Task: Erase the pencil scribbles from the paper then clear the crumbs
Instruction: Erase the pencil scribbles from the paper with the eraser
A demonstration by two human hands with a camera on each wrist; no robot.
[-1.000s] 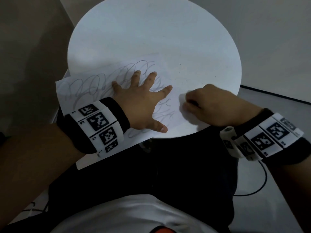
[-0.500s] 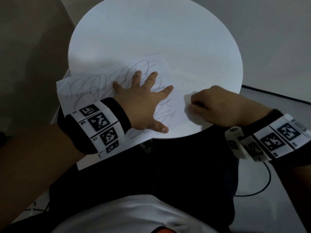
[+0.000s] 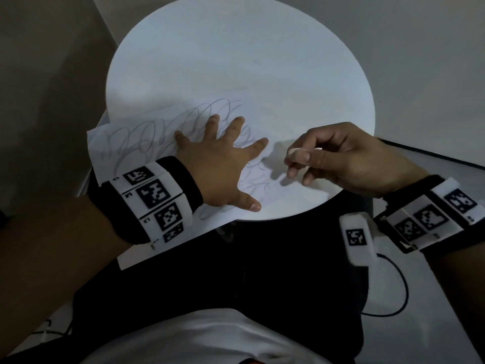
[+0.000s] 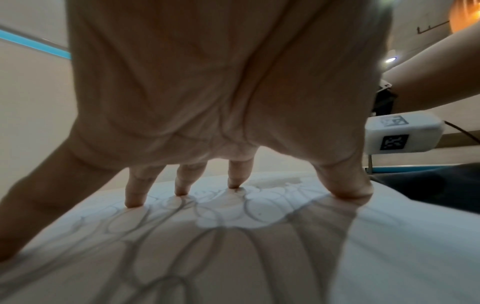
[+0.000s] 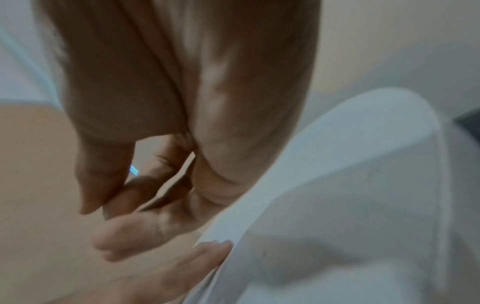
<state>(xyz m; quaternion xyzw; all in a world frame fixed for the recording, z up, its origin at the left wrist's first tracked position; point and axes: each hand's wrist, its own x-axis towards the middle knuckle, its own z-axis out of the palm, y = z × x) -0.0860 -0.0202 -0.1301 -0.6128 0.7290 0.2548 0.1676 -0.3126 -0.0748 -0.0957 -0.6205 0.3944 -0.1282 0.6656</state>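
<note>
A white paper [image 3: 147,145] with grey pencil scribbles [image 3: 207,111] lies on the round white table [image 3: 236,48] and overhangs its near left edge. My left hand [image 3: 220,164] presses flat on the paper, fingers spread over the scribbles [image 4: 233,216]. My right hand [image 3: 341,158] hovers above the paper's right part and pinches a small whitish eraser [image 3: 291,151] between thumb and fingers. It casts a shadow on the sheet. The right wrist view is blurred: it shows curled fingers [image 5: 116,195] beside the paper's edge [image 5: 259,205], and the eraser is hidden there.
The far half of the table is bare white. My dark lap [image 3: 262,271] lies under the near table edge. A black cable [image 3: 399,298] loops on the grey floor at the right. A grey wall [image 3: 39,74] stands to the left.
My right hand has lifted off the paper's right part, turned and risen, with the eraser now showing at its fingertips. The left hand has stayed flat on the sheet.
</note>
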